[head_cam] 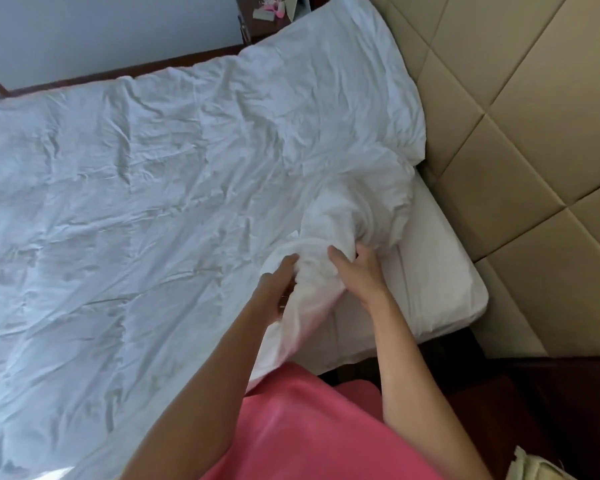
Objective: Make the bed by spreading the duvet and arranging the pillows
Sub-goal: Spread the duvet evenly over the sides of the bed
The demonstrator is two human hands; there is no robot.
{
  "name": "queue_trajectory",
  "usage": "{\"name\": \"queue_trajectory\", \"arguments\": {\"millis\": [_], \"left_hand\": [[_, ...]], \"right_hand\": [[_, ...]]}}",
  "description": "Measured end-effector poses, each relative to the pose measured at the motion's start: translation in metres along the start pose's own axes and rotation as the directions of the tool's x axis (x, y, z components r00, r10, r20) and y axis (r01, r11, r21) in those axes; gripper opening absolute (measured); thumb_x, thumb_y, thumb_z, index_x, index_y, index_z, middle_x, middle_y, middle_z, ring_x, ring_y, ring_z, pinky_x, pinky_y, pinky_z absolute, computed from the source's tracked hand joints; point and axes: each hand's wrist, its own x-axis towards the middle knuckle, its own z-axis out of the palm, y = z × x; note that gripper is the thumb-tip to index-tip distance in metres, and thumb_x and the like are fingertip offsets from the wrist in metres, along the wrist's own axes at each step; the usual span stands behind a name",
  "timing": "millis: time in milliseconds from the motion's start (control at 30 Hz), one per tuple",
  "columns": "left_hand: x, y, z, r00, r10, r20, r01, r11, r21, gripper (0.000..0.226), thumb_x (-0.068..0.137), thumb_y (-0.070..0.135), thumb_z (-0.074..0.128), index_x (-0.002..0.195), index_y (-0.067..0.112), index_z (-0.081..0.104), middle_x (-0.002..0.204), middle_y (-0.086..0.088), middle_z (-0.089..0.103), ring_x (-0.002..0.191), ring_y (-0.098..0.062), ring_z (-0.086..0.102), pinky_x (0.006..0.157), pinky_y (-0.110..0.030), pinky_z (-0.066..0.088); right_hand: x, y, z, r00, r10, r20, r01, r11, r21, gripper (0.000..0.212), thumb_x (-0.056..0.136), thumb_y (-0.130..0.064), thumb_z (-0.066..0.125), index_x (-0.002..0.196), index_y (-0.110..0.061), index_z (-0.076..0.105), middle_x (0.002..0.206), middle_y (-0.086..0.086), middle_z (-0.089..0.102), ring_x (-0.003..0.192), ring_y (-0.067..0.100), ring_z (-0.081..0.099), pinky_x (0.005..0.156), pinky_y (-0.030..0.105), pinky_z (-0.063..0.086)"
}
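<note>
We bunch the soft, light duvet [174,174] at its near corner; left hand [274,289] and right hand [361,271] fingers curl round the fabric.

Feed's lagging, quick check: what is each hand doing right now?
Left hand: gripping the bunched duvet corner.
Right hand: gripping the same bunch.

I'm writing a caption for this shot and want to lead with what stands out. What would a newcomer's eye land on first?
First, the two hands at centre: the left hand and right hand both grip a bunched corner of the white duvet, lifted near the bed's head end. Beside them on the right, a bare strip of mattress shows, against the tan quilted headboard. The person's pink top fills the bottom edge.
</note>
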Motion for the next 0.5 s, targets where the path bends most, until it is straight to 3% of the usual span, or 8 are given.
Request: {"name": "queue_trajectory", "arguments": {"millis": [67,133,200,300,367,433,500], "left_hand": [[0.006,-0.005,0.002,0.988,0.046,-0.146,-0.042,0.999,0.028,0.054,0.086,0.055,0.058,0.089,0.002,0.065,0.072,-0.007,0.066,0.059,-0.021,0.062,0.049,-0.024,0.044],[0.010,-0.003,0.004,0.997,-0.076,-0.007,0.074,0.984,-0.160,0.055,0.090,0.057,0.055,0.106,0.005,0.066,0.092,-0.014,0.073,0.079,-0.028,0.069,0.056,-0.030,0.051],[0.010,0.006,0.011,0.984,-0.106,0.143,0.147,0.937,-0.318,0.042,0.094,0.044,0.059,0.108,0.005,0.067,0.099,-0.017,0.072,0.088,-0.029,0.068,0.061,-0.036,0.054],[0.012,0.027,0.025,0.994,0.069,0.090,-0.040,0.958,-0.283,0.016,0.087,0.017,0.064,0.095,0.002,0.064,0.082,-0.013,0.064,0.076,-0.028,0.062,0.052,-0.027,0.052],[0.006,0.050,0.037,0.963,0.220,0.157,-0.169,0.943,-0.287,0.010,0.088,0.010,0.057,0.092,0.003,0.063,0.073,-0.008,0.065,0.080,-0.028,0.060,0.054,-0.026,0.053],[-0.012,0.073,0.052,0.869,0.368,0.330,-0.276,0.915,-0.293,0.019,0.095,0.003,0.047,0.102,0.005,0.065,0.082,-0.008,0.072,0.085,-0.027,0.065,0.070,-0.033,0.058],[-0.041,0.089,0.069,0.748,0.463,0.475,-0.488,0.869,-0.079,0.024,0.096,0.005,0.051,0.115,0.005,0.065,0.099,-0.011,0.072,0.094,-0.026,0.066,0.087,-0.041,0.054]], "right_hand": [[-0.004,-0.002,-0.012,0.999,-0.032,0.044,0.033,0.999,-0.043,0.022,0.088,-0.029,0.067,0.100,-0.011,0.069,0.095,0.002,0.073,0.089,0.017,0.070,0.080,0.040,0.059],[-0.008,-0.002,-0.025,0.992,-0.057,0.109,0.065,0.996,-0.066,0.024,0.089,-0.027,0.068,0.103,-0.007,0.070,0.099,0.004,0.074,0.093,0.018,0.070,0.083,0.041,0.058],[-0.011,-0.003,-0.038,0.983,-0.050,0.175,0.076,0.986,-0.148,0.030,0.089,-0.030,0.070,0.106,-0.005,0.070,0.102,0.005,0.073,0.096,0.018,0.069,0.087,0.040,0.057],[-0.012,-0.007,-0.058,0.983,0.024,0.182,0.027,0.963,-0.269,0.039,0.087,-0.041,0.069,0.097,-0.004,0.071,0.094,0.008,0.073,0.091,0.021,0.069,0.088,0.043,0.056],[-0.013,-0.014,-0.068,0.999,0.011,0.047,0.004,0.949,-0.314,0.047,0.089,-0.047,0.064,0.093,-0.001,0.070,0.087,0.009,0.071,0.091,0.027,0.068,0.087,0.041,0.054],[-0.015,-0.023,-0.080,0.987,-0.022,-0.157,-0.024,0.958,-0.287,0.052,0.088,-0.056,0.060,0.111,-0.010,0.065,0.094,-0.002,0.064,0.098,0.022,0.063,0.087,0.033,0.049],[-0.018,-0.036,-0.089,0.983,0.023,-0.184,-0.034,0.998,-0.058,0.075,0.080,-0.074,0.056,0.129,-0.018,0.052,0.109,-0.009,0.060,0.104,0.013,0.059,0.092,0.033,0.048]]}}
